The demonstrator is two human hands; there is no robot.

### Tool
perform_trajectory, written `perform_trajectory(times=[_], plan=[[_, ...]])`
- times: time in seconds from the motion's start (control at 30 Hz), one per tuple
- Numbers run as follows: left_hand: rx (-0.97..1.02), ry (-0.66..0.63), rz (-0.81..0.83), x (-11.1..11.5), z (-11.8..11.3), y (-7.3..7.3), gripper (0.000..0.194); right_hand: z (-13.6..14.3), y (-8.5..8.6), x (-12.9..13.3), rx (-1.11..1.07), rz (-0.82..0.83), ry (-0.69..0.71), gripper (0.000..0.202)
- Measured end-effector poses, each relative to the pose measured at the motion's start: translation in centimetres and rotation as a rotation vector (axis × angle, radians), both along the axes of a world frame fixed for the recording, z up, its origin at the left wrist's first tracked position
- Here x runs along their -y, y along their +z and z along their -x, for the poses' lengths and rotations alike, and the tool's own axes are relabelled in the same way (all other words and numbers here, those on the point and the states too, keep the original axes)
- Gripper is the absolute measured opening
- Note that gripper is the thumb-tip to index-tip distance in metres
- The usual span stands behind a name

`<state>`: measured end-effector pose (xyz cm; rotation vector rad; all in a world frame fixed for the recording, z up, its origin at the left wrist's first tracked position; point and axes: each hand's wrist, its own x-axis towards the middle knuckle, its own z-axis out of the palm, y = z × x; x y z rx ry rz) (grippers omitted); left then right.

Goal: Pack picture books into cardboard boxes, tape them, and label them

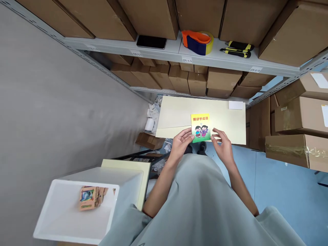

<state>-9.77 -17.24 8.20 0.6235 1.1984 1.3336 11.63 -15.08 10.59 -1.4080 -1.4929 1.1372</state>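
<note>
A small booklet or card [201, 128] with a yellow top, a green bottom, red characters and two cartoon children is held upright above the pale table [176, 109]. My left hand [181, 143] grips its lower left corner between thumb and fingers. At the lower right corner, my right hand [222, 145] has its thumb against the edge, with its fingers curled beside it. A small white stack or box [235, 105] lies at the table's back right.
The shelf [171, 48] holds cartons, a black phone [151, 42], a tape dispenser [197, 42] and yellow-black cutters [237, 49]. A white bin [77, 212] with small packages [89, 197] stands lower left. Cartons [289, 145] are stacked right.
</note>
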Motion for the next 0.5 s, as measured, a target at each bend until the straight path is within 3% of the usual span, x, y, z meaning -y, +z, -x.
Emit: perform_trajectory(times=[0.13, 0.27, 0.4, 0.5], plan=[[-0.108, 0.076, -0.035, -1.1, 0.6, -0.4, 0.052, 3.2, 1.7, 0.1, 0.064, -0.092, 0.036, 0.041], [-0.24, 0.046, -0.119, -1.6, 1.3, 0.9, 0.049, 7.4, 1.9, -0.1, -0.01, -0.023, 0.109, 0.051], [-0.362, -0.033, -0.308, -1.6, 2.8, 2.8, 0.036, 11.0, 1.9, -0.9, -0.069, -0.049, 0.015, 0.05], [-0.395, -0.078, -0.357, -1.8, 5.4, 3.1, 0.034, 12.8, 1.6, -1.7, -0.111, -0.069, -0.082, 0.042]])
